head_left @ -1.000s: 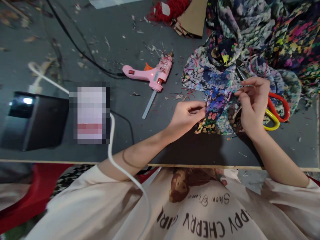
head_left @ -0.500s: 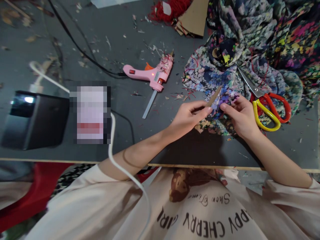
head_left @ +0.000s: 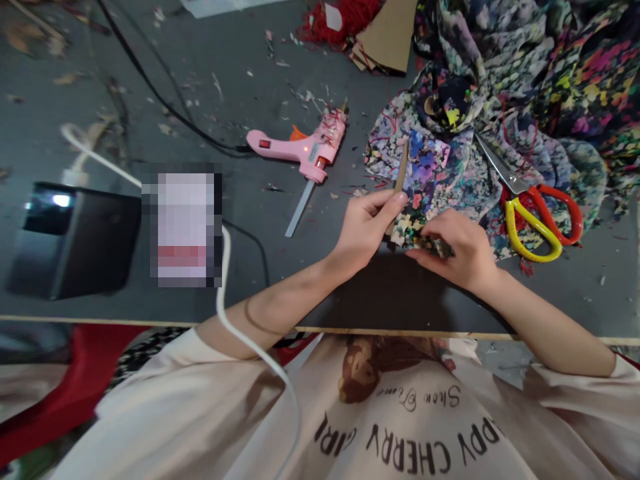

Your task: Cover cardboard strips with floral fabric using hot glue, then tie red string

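pink glue gun (head_left: 303,151), glue stick (head_left: 299,209) in its rear; right of the gun, left hand (head_left: 369,228) clamped on cardboard strip (head_left: 403,165) and floral patch (head_left: 425,170); right hand (head_left: 459,251) pinching the patch's near end; farther right, scissors (head_left: 514,184) on floral cloth (head_left: 527,73).

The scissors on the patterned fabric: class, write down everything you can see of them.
The scissors have shiny, metal-looking blades, a round pivot, and two smooth, plastic-looking handles: a red loop and a yellow loop. They lie on the floral fabric, tips pointing away from the person and leftward, handles towards the lower right. The blades look closed or nearly so. Red thread shows within the yellow loop. No hand touches them; the right hand is to their left.
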The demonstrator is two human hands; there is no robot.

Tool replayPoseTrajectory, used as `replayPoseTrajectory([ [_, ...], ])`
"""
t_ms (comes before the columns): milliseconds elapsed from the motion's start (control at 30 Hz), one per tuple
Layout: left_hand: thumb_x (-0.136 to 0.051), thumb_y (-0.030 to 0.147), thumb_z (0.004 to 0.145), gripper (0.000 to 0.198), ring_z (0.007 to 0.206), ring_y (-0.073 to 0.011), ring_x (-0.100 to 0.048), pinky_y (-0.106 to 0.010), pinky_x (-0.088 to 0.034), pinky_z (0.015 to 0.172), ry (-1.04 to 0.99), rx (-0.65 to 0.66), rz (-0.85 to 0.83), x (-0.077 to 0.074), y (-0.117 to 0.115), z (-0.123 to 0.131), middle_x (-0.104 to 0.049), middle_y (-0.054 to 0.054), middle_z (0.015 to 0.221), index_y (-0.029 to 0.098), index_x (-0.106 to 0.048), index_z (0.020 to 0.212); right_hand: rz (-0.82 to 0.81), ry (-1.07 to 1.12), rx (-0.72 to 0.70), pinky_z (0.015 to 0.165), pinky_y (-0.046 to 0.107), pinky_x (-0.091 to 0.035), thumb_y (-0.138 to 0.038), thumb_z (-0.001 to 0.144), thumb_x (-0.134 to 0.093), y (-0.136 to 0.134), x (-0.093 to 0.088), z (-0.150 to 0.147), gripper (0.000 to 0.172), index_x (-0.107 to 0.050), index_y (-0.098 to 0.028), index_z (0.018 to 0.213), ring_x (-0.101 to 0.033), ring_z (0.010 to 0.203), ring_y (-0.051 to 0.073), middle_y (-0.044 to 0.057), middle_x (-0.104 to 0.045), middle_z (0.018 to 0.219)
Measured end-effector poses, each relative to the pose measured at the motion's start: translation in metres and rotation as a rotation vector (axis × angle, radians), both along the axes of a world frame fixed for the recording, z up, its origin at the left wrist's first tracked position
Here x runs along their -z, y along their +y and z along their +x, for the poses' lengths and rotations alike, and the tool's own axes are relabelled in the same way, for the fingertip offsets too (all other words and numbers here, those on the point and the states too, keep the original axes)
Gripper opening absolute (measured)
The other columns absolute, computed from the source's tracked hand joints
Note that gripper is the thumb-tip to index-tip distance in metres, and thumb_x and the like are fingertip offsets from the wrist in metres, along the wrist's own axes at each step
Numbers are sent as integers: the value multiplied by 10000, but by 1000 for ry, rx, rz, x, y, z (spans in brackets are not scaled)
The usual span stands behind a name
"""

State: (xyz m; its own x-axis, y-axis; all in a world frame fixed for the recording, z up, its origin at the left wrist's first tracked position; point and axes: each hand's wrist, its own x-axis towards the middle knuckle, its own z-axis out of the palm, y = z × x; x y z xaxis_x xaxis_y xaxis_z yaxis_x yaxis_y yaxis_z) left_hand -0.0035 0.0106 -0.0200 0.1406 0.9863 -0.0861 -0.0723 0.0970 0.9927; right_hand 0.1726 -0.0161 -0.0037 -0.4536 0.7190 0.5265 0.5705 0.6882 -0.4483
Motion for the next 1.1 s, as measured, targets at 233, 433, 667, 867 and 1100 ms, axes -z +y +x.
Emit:
replayPoseTrajectory([
  [233,-658,646,818,532,587,-108,-413,-245,-313,520,13,7,87,0,-2,0,-461,16,584,163,-559,620,19,-203,33,488,242,-400,-349,961,-534,-1,3,-5,268,-555,-188,747,-588,543,138,15,-613,659],
  [433,-609,615,870,532,559,-83,-334,-233,-262,505,68,41,121,2,-3,-2,-387,27,593,155,-529,616,-7,-227,20,513,226,-398,-176,953,-471,0,0,-3,214,-574,-190,766,-571,544,130,11,-614,660],
  [667,-612,646,852,589,556,-74,-283,-233,-231,497,41,23,129,-1,-2,0,-309,32,602,162,-426,571,-39,-126,16,519,230,-380,-95,859,-496,2,2,-3,175,-540,-201,727,-496,541,122,-5,-570,632],
  [867,-616,609,870,557,562,-76,-271,-232,-230,507,-7,-34,131,3,0,0,-291,32,622,168,-419,592,-76,-70,19,524,228,-361,-81,825,-492,3,4,-2,185,-501,-212,695,-445,531,110,-19,-521,616],
  [1100,-600,575,898,523,561,-77,-258,-237,-220,510,-28,-62,144,6,1,-1,-286,34,628,175,-407,619,-171,-8,6,536,241,-351,-175,909,-525,3,0,3,206,-522,-201,705,-460,547,112,-11,-528,617],
])
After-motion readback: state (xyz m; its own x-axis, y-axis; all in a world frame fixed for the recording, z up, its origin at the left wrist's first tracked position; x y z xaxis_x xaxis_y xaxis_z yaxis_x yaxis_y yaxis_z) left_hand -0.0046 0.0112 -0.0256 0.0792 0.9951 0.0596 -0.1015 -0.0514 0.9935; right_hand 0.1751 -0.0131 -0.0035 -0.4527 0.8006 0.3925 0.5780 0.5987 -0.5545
